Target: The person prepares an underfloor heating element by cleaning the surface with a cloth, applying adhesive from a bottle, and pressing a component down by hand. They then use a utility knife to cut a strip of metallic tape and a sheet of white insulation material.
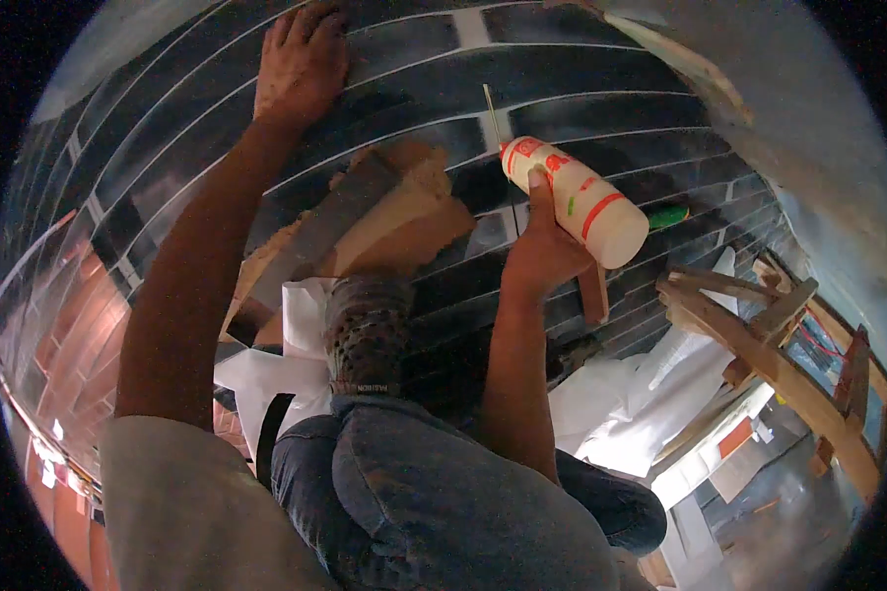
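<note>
My left hand [299,64] lies on the dark tiled surface [404,74] at the top, fingers extended and slightly bent, holding nothing visible. My right hand [547,246] grips a cream bottle [601,212] with red markings, tilted, its thin nozzle pointing up toward a pale joint between tiles. A small green object [669,217] lies beside the bottle, and a narrow brown piece [594,294] shows below my hand. Between my arms is torn brown paper [424,222] with a grey strip across it. My patterned sock [365,335] is just below the paper.
Crumpled white sheets [611,414] spread at the lower right and around my foot. A wooden frame [788,384] with crossing boards stands at the right, near a pale curved surface [828,167]. Reddish tiles [89,315] show at the far left.
</note>
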A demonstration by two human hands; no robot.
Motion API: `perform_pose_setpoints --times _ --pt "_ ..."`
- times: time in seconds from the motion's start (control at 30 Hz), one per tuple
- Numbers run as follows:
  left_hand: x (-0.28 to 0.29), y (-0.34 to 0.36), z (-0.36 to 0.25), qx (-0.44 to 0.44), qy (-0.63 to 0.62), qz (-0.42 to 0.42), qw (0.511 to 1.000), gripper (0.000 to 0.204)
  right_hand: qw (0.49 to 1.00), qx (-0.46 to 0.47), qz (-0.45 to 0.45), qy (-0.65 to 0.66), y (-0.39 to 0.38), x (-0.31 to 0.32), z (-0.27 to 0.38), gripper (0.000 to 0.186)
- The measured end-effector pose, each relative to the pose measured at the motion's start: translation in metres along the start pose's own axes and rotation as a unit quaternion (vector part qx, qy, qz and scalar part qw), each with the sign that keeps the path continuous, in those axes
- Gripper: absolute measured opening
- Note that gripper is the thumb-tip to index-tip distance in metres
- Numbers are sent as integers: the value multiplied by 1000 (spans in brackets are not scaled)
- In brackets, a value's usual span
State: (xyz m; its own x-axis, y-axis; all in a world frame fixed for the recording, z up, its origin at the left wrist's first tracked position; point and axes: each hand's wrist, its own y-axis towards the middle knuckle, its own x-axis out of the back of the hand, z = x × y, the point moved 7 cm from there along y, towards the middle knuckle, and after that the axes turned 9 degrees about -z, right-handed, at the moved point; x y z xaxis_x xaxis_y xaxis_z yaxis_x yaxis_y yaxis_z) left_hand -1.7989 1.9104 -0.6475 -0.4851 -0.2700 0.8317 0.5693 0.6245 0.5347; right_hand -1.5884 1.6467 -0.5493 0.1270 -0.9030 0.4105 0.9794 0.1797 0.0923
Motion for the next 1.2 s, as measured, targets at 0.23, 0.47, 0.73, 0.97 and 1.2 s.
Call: perform_pose_setpoints --times 0.23,0.47,0.73,0.97,1.2 --pt "-12 -2 7 10 37 36 999 38 999 -38 -32 -10 -8 46 -19 68" --pt "-10 -1 -1 -19 73 47 996 44 997 -49 -51 -16 -19 103 -39 68" --pt "5 6 -3 -26 30 4 999 38 990 -105 -69 -59 -33 148 -56 68" --pt "1 5 1 -29 44 -32 998 32 988 -114 -108 -11 -39 149 -69 64" --pt "-3 2 10 -49 66 -24 996 32 996 -37 -41 63 -20 87 -37 69"
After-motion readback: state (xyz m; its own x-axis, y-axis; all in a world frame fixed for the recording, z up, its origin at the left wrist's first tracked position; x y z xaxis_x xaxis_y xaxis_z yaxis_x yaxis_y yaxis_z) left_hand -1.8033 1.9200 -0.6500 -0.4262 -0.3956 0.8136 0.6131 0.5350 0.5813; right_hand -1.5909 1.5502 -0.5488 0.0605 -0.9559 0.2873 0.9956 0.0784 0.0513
